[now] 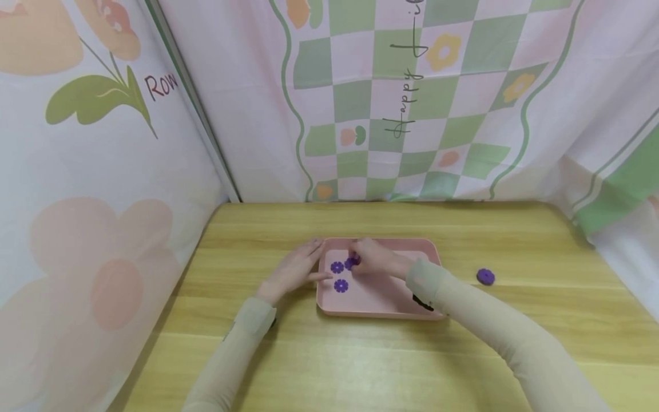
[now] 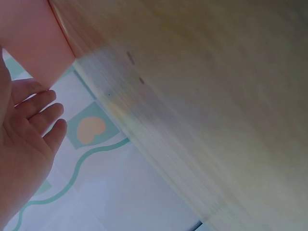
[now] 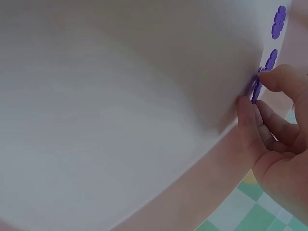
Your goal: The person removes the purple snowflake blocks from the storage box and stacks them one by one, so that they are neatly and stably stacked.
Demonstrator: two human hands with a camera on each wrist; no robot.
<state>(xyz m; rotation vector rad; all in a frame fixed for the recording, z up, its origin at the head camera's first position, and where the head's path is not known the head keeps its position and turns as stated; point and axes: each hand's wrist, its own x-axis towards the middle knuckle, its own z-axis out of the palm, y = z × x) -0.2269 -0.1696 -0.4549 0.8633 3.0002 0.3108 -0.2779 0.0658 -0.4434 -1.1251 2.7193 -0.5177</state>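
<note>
While the right hand [image 1: 378, 258] is inside the pink tray [image 1: 376, 316], close to its far edge and left of its middle, we judge a knock to be the likeliest trouble. Two flower-shaped purple pieces, the upper one [image 1: 337, 267] and the lower one [image 1: 341, 285], lie near the tray's left edge, just beside the hand, so a sideways sweep of the knuckles could push them out of place. A loose pinch could also let the held piece [image 3: 256, 90] slip or land tilted. If the left hand [image 1: 293, 272] pressed hard, we think the tray could slide across the table [image 1: 376, 360].

As for the fingers, we see the right thumb and fingertips nearly closed, pinching the held piece low against the tray floor; we cannot tell whether it is one piece or more. The left fingers are extended, their tips at the tray's far left corner, with the thumb over the left rim, and they grip nothing that we can see. Another purple piece [image 1: 485, 276] lies on the table beyond the tray's right edge.
</note>
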